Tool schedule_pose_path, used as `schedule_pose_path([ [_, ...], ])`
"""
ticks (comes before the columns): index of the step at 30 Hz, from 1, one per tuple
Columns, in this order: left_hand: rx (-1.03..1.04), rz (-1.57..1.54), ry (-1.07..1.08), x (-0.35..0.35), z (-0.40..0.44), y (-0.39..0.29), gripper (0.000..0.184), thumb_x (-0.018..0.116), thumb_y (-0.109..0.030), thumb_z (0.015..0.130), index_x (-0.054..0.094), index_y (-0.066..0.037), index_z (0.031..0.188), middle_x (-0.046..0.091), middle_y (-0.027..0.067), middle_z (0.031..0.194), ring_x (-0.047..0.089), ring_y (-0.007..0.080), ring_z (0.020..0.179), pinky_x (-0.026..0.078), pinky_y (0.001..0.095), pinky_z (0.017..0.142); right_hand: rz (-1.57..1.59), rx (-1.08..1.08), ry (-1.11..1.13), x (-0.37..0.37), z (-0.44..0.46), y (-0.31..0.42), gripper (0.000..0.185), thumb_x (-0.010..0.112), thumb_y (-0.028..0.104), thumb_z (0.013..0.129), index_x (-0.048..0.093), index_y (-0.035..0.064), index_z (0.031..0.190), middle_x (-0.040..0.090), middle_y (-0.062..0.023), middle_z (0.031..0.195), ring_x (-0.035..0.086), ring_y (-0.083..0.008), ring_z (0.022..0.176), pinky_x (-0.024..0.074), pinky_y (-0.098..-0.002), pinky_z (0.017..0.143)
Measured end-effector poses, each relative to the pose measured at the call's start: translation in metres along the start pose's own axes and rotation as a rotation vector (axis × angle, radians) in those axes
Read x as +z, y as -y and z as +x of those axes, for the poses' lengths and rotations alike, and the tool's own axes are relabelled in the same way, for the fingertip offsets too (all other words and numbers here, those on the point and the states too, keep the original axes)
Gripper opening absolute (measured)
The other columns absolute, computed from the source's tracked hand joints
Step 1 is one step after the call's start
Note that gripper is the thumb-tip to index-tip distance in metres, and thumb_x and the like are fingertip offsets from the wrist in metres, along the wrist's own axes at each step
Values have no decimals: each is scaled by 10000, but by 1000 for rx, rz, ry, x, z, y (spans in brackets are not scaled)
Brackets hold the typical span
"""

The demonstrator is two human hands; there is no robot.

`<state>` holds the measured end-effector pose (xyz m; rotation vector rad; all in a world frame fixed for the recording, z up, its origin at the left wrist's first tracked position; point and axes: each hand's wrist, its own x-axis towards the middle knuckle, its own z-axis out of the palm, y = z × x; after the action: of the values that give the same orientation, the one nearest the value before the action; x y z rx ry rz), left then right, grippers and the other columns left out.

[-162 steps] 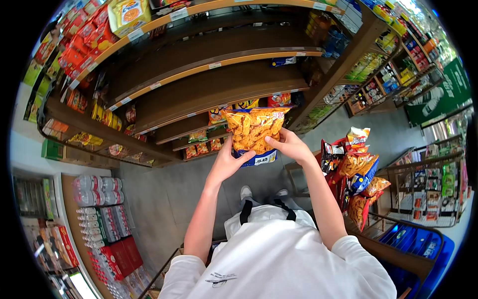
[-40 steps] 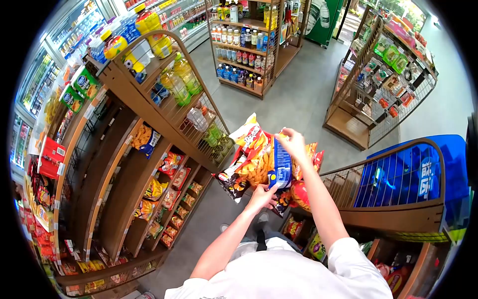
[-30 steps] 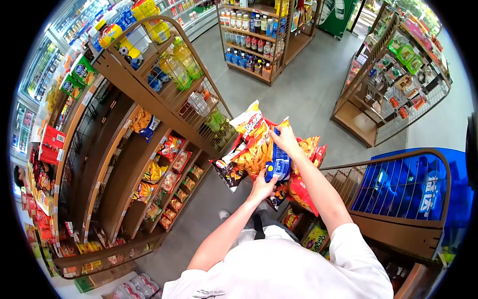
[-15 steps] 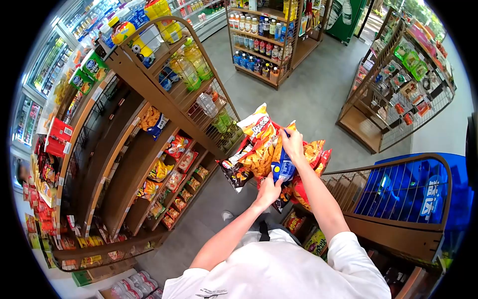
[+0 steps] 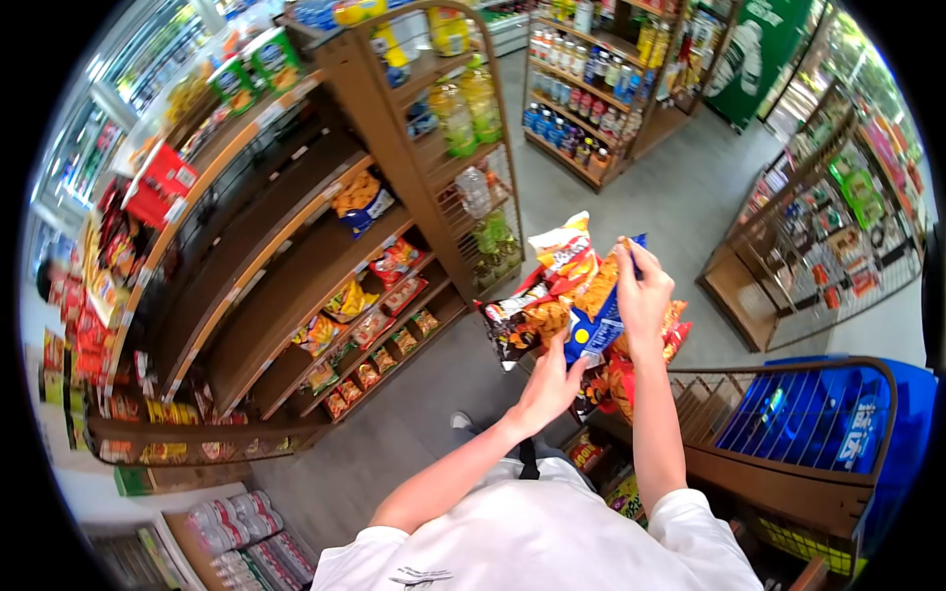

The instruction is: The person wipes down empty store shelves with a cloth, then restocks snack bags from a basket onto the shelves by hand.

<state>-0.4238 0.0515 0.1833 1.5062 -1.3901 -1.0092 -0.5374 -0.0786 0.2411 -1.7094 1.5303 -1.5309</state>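
A blue and orange snack bag (image 5: 595, 317) is held at chest height between my two hands. My right hand (image 5: 645, 291) pinches its upper right corner, fingers closed. At the bag's lower edge, my left hand (image 5: 548, 389) grips with thumb and fingers. Beneath and around this bag lies a heap of other snack bags: a black one (image 5: 507, 330) on the left, a white, red and yellow one (image 5: 564, 246) at the top, and a red one (image 5: 623, 379) on the right. What supports the heap is hidden.
Left of me stands a brown shelf unit (image 5: 296, 256) with snack bags on its lower tiers. Ahead is a drinks rack (image 5: 591, 108); a wire display rack (image 5: 818, 236) stands at right. Nearer on the right is another shelf (image 5: 709, 394). Bottled-water packs (image 5: 232, 522) lie lower left.
The view has shifted, so shelves and hands appear farther right. My left hand's thumb is now more spread along the bag's lower edge. Both hands still hold the blue and orange bag.
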Motion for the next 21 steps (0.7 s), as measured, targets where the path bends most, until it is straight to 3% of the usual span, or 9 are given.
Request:
schedule_pose_path([
  [1,-33,-31,3,-7,-3,-4,575,642,-170,929,363,87,1362,640,310,1098,669,379,1004,519,420,858,-4,-73,-18,2,-2,16,236,653,135,929,698,-44,1077,726,-172,1008,682,-178,950,513,-295,839],
  [2,7,-57,-20,-12,-7,-1,586,638,-173,936,348,82,1378,642,287,1111,674,346,991,524,402,848,-10,-73,11,1,-6,35,223,639,116,937,696,-46,1080,726,-162,1032,669,-172,1017,477,-331,968],
  [3,53,-82,-42,-20,-9,1,598,635,-176,943,334,77,1394,645,264,1125,678,313,978,529,383,839,0,-96,21,3,-7,50,223,639,116,937,696,-46,1080,726,-162,1032,669,-172,1017,477,-331,968],
  [4,-95,-227,118,-33,-12,1,622,613,-179,966,286,61,1437,627,207,1192,657,232,1017,536,338,828,26,-129,79,5,-10,62,220,636,107,936,694,-48,1081,723,-155,1055,660,-175,1047,421,-366,1040],
  [6,-188,-528,222,-62,-17,13,633,591,-210,986,256,11,1476,556,182,1287,608,219,1104,553,350,856,121,-147,211,12,-14,85,217,631,91,930,692,-47,1086,715,-132,1104,636,-174,1114,242,-461,1180],
  [8,-201,-771,184,-97,-25,30,725,643,-320,954,251,-15,1482,498,207,1337,588,244,1130,560,377,836,271,-190,332,22,-20,104,204,637,51,916,712,-15,1094,716,-110,1112,597,-213,1200,261,-469,1173],
  [13,77,-395,-189,-196,-43,56,817,695,-400,899,261,-52,1498,400,201,1482,366,283,1395,373,447,1090,728,62,608,57,-45,134,191,603,68,952,697,-28,1087,612,-167,1302,492,-268,1316,307,-425,1146],
  [16,128,-469,-131,-248,-66,69,779,721,-406,874,353,-51,1462,448,150,1455,389,259,1384,337,454,1110,1102,229,708,87,-72,142,184,572,155,983,686,47,1079,568,-180,1348,409,-295,1377,337,-451,1134],
  [21,24,-635,29,-296,-123,87,737,739,-286,882,364,-22,1458,523,131,1374,508,203,1253,398,382,1062,1276,516,758,127,-127,157,252,521,217,1011,631,52,1167,453,-191,1454,451,-305,1335,339,-449,1138],
])
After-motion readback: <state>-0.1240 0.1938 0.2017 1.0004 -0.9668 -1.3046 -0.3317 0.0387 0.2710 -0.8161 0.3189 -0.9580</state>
